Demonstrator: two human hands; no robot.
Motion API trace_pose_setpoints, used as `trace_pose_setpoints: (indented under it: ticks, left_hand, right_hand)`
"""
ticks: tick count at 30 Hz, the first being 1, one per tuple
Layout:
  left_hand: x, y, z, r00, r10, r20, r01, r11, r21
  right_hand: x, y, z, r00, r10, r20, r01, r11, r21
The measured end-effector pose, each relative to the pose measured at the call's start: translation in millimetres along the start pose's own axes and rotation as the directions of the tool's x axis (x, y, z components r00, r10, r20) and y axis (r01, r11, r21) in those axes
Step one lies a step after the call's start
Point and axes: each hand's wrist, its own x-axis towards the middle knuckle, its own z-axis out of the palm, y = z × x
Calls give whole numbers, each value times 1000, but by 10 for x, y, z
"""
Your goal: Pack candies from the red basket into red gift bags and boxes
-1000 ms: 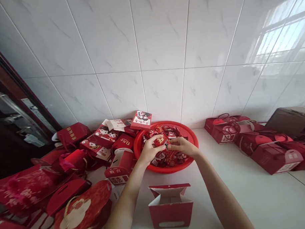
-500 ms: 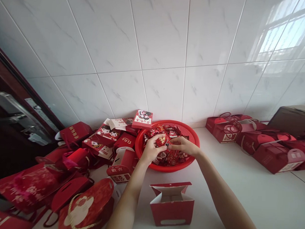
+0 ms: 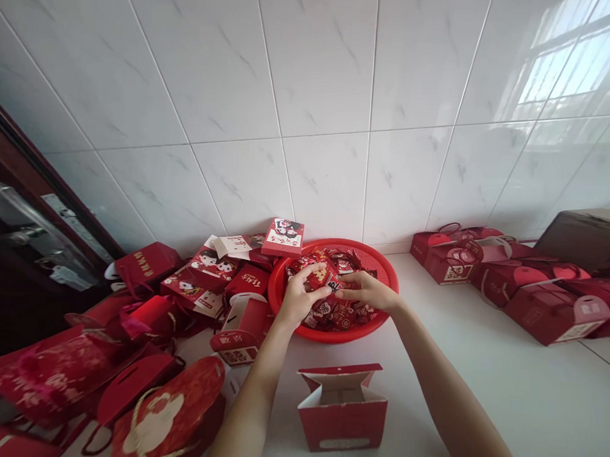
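Observation:
Over a round red plastic basket [image 3: 386, 271] full of red-wrapped candies [image 3: 342, 318], both hands are close together. My left hand [image 3: 302, 295] has its thumb and fingers round a red wrapped candy [image 3: 332, 285] with dark markings. My right hand [image 3: 365, 290] pinches the right side of the same candy. Nearer to me, an open red box [image 3: 343, 416] with a pale inside stands upright on the white surface between my forearms; its top flaps are spread and its inside looks bare.
Many red gift boxes [image 3: 148, 266] and bags crowd the left side. More closed red boxes [image 3: 557, 310] stand at the right, near a dark box [image 3: 582, 238]. A tiled wall [image 3: 321, 182] rises behind, and a door handle [image 3: 19, 235] shows at far left.
Both hands stay at the candy over the basket, with slight finger shifts. The candy's dark markings show a little more between the fingertips. The view has shifted slightly.

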Motion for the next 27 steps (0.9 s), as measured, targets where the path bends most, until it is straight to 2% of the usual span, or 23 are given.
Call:
trace_pose_setpoints:
  ticks: [7,12,17,21,27]
  left_hand:
    - [16,-42,-14,998,64,-13,-64,998,29]
    - [25,-57,-24,999,49,-12,-49,998,32]
    - [18,-25,-10,999,-1,-34,1,1000,13]
    - [5,-1,5,999,1,-40,-2,1000,-24]
    - [-2,3,4,998,37,-45,-37,999,1]
  right_hand:
    - [5,-23,12,999,0,-33,-1,999,-32]
    - [-4,-33,23,998,17,-62,-19,999,-40]
    - [-32,-45,28,985,101,-140,-99,995,18]
    - [-40,-48,31,974,119,-194,-107,992,69]
    - [-33,-14,25,974,140,-181,-124,988,97]
